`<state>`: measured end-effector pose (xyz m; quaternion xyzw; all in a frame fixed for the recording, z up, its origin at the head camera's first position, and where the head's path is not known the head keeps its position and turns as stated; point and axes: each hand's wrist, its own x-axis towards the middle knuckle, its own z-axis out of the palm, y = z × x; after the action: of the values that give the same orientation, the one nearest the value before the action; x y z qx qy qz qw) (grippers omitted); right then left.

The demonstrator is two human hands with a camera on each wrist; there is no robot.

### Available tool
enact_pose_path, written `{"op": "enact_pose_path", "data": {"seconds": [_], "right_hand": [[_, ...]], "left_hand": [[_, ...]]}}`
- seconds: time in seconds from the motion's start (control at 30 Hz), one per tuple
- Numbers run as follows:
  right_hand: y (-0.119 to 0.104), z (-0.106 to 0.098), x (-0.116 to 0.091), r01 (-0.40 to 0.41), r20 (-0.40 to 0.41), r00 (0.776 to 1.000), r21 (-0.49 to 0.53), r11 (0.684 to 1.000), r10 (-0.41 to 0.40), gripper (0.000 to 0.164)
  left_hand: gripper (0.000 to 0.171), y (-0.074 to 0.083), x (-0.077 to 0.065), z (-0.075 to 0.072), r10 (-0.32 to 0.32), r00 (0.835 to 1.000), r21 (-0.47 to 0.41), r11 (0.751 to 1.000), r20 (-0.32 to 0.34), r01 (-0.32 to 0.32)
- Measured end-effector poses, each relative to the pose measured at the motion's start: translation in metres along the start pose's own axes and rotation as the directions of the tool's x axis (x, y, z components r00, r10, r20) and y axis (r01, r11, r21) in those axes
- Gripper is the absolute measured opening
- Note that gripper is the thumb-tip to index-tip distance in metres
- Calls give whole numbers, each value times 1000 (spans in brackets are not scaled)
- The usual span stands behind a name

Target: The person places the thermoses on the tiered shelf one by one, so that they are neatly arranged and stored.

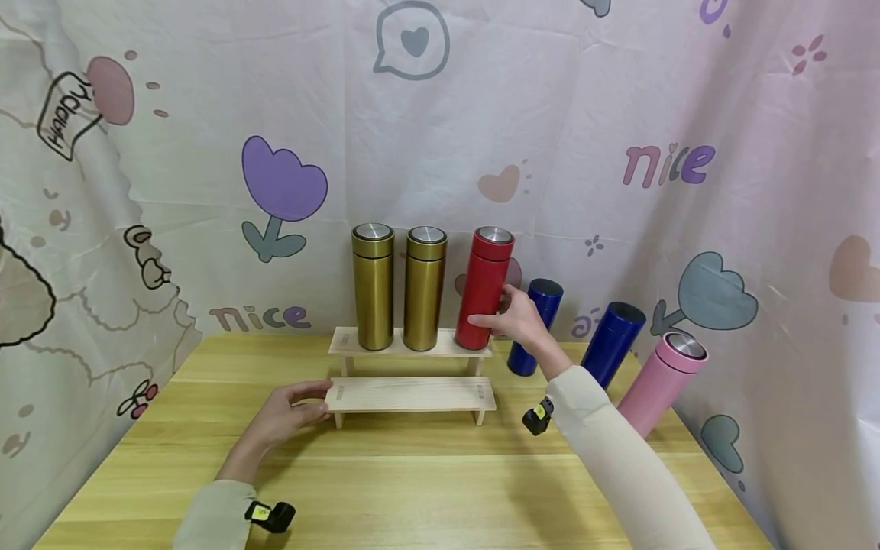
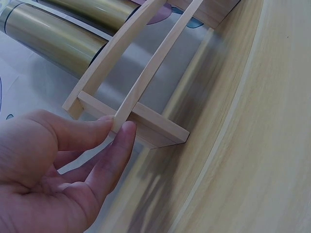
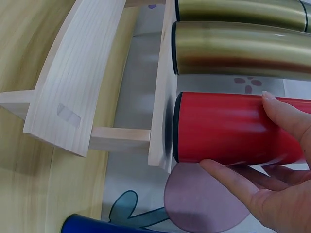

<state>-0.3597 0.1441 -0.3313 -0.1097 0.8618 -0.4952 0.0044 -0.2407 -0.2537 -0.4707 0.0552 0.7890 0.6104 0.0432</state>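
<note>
My right hand (image 1: 517, 317) grips a red thermos flask (image 1: 486, 286) low on its body, thumb on one side and fingers on the other. The flask leans slightly at the right end of the upper shelf of a two-tier wooden rack (image 1: 410, 394). Its dark base (image 3: 177, 127) is at the shelf board; whether it fully rests there I cannot tell. Two gold thermos flasks (image 1: 373, 294) (image 1: 425, 294) stand upright on the same shelf, to its left. With thumb and fingertips, my left hand (image 2: 63, 165) pinches the left end of the rack's lower board (image 2: 150, 73).
Right of the rack, two blue flasks (image 1: 536, 327) (image 1: 613, 340) and a pink flask (image 1: 663, 382) stand on the wooden table (image 1: 412, 489). The nearer blue one and the pink one are close to my right forearm. A printed curtain (image 1: 584, 99) hangs behind.
</note>
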Motion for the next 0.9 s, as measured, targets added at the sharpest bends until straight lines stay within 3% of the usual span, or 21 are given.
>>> {"op": "enact_pose_path", "data": {"seconds": [0.9], "right_hand": [[0, 14, 4, -8, -17, 1000, -30, 1000, 7, 80]], "left_hand": [[51, -2, 1, 0, 16, 1000, 7, 1000, 2, -16]]}}
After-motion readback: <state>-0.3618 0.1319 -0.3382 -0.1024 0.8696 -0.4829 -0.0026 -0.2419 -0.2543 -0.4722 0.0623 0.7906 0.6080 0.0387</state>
